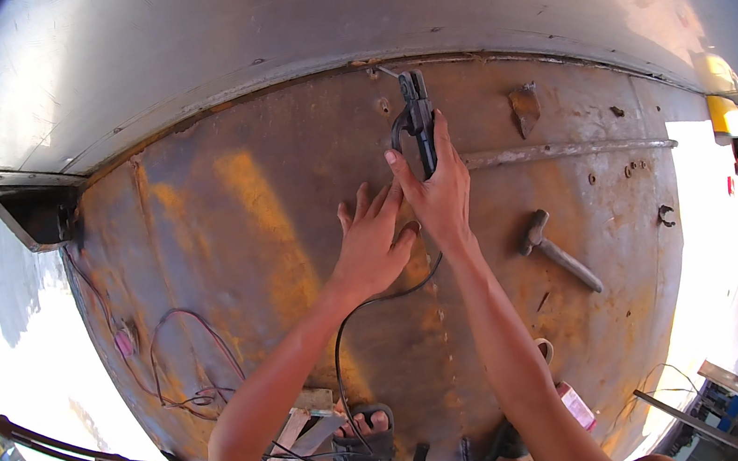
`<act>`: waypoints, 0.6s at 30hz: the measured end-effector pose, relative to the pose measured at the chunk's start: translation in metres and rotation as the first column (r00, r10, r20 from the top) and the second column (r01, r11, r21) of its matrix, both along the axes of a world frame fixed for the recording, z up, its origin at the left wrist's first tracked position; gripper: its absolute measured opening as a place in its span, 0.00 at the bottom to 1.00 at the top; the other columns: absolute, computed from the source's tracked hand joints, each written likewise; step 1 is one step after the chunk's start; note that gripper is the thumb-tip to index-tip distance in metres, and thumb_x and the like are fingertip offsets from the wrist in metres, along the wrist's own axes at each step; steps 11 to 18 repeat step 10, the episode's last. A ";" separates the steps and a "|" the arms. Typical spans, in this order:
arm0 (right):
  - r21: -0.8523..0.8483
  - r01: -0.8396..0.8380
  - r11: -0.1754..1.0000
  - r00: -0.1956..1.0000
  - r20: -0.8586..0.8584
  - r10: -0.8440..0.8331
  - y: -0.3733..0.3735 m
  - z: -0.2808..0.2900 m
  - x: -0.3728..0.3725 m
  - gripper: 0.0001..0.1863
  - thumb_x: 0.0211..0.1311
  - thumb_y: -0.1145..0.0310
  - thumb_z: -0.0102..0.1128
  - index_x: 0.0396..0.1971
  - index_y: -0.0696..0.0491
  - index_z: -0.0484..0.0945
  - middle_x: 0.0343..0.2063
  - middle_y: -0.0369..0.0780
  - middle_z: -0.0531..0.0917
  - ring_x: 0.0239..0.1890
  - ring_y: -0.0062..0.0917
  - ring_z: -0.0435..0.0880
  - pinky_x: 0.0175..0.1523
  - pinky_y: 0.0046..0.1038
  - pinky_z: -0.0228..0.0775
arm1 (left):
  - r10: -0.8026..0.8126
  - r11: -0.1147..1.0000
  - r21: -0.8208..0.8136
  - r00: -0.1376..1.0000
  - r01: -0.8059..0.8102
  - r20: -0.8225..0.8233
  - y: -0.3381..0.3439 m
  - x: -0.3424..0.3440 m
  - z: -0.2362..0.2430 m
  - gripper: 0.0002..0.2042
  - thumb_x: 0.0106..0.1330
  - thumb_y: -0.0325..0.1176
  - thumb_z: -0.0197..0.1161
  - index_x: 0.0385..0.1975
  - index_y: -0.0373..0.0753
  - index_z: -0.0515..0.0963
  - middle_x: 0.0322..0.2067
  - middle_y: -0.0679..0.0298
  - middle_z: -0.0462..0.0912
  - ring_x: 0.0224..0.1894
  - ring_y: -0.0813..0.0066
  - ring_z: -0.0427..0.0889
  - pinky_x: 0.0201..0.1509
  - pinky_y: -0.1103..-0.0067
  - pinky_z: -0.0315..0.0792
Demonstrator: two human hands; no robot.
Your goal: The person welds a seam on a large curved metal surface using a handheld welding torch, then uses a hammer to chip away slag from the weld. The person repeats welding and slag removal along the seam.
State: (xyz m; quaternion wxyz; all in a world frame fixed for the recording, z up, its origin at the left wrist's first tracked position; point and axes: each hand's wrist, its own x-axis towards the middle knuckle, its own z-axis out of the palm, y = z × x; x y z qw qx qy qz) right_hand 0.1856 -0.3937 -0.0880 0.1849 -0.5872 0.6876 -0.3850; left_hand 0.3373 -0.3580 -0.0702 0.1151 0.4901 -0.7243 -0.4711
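My right hand (441, 190) grips a black welding electrode holder (420, 124), its jaws pointing away from me. From the jaws a thin, short electrode (386, 71) reaches toward the seam where the rusty steel floor (220, 242) meets the upright metal wall (292, 15). A black cable (338, 367) runs from the holder back beneath my hands toward my feet. My left hand (370, 251) is open with fingers spread, low over the floor beside my right wrist. Whether its fingertips touch the right hand cannot be made out.
To the right lie a hammer (566, 261), a rusty metal scrap (525, 109) and a long thin bar (565, 150). Tangled wires (199, 398) lie at the left. Beside my right forearm is a pink rectangular item (576, 405). A dark bracket (37, 220) juts out at the far left.
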 end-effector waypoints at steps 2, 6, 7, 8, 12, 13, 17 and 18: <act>0.015 0.007 1.000 1.000 -0.005 -0.007 -0.001 -0.002 0.003 0.49 0.64 0.50 0.74 0.74 0.65 0.61 0.48 0.54 0.85 0.48 0.49 0.88 0.50 0.43 0.80 | 0.019 1.000 0.023 1.000 -0.019 -0.003 0.000 0.001 -0.002 0.37 0.76 0.38 0.57 0.81 0.39 0.50 0.77 0.46 0.59 0.81 0.32 0.44 0.80 0.39 0.36; 0.026 0.000 1.000 1.000 -0.031 0.001 -0.003 -0.003 0.006 0.48 0.65 0.50 0.74 0.74 0.64 0.62 0.48 0.54 0.85 0.47 0.49 0.88 0.49 0.43 0.80 | 0.030 0.998 0.047 1.000 -0.030 -0.009 0.000 0.003 -0.006 0.37 0.76 0.37 0.57 0.81 0.40 0.48 0.77 0.45 0.59 0.81 0.32 0.42 0.81 0.39 0.34; 0.019 0.000 1.000 0.999 -0.036 0.000 -0.003 -0.004 0.005 0.48 0.65 0.49 0.73 0.74 0.64 0.62 0.48 0.54 0.85 0.47 0.49 0.88 0.48 0.43 0.80 | 0.028 0.998 0.049 1.000 -0.028 -0.004 -0.001 0.003 -0.007 0.37 0.76 0.37 0.57 0.81 0.40 0.48 0.77 0.45 0.59 0.82 0.32 0.42 0.81 0.39 0.34; 0.011 -0.001 1.000 0.999 -0.041 0.001 -0.004 -0.005 0.005 0.49 0.65 0.49 0.73 0.74 0.64 0.62 0.48 0.54 0.85 0.47 0.49 0.88 0.49 0.43 0.80 | 0.026 0.998 0.050 1.000 -0.026 0.001 -0.002 0.002 -0.007 0.38 0.76 0.37 0.57 0.82 0.40 0.47 0.77 0.45 0.59 0.82 0.32 0.42 0.81 0.40 0.34; -0.005 -0.004 1.000 0.999 -0.051 0.003 -0.005 -0.005 0.006 0.49 0.64 0.50 0.74 0.74 0.64 0.62 0.48 0.54 0.85 0.47 0.49 0.88 0.49 0.43 0.80 | 0.024 0.998 0.052 1.000 -0.024 0.006 -0.002 0.002 -0.008 0.38 0.76 0.37 0.56 0.82 0.41 0.47 0.77 0.45 0.59 0.82 0.32 0.42 0.81 0.40 0.34; -0.005 -0.004 1.000 0.999 -0.051 0.003 -0.005 -0.005 0.006 0.49 0.64 0.50 0.74 0.74 0.64 0.62 0.48 0.54 0.85 0.47 0.49 0.88 0.49 0.43 0.80 | 0.024 0.998 0.052 1.000 -0.024 0.006 -0.002 0.002 -0.008 0.38 0.76 0.37 0.56 0.82 0.41 0.47 0.77 0.45 0.59 0.82 0.32 0.42 0.81 0.40 0.34; -0.005 -0.004 1.000 0.999 -0.051 0.003 -0.005 -0.005 0.006 0.49 0.64 0.50 0.74 0.74 0.64 0.62 0.48 0.54 0.85 0.47 0.49 0.88 0.49 0.43 0.80 | 0.024 0.998 0.052 1.000 -0.024 0.006 -0.002 0.002 -0.008 0.38 0.76 0.37 0.56 0.82 0.41 0.47 0.77 0.45 0.59 0.82 0.32 0.42 0.81 0.40 0.34; -0.005 -0.004 1.000 0.999 -0.051 0.003 -0.005 -0.005 0.006 0.49 0.64 0.50 0.74 0.74 0.64 0.62 0.48 0.54 0.85 0.47 0.49 0.88 0.49 0.43 0.80 | 0.024 0.998 0.052 1.000 -0.024 0.006 -0.002 0.002 -0.008 0.38 0.76 0.37 0.56 0.82 0.41 0.47 0.77 0.45 0.59 0.82 0.32 0.42 0.81 0.40 0.34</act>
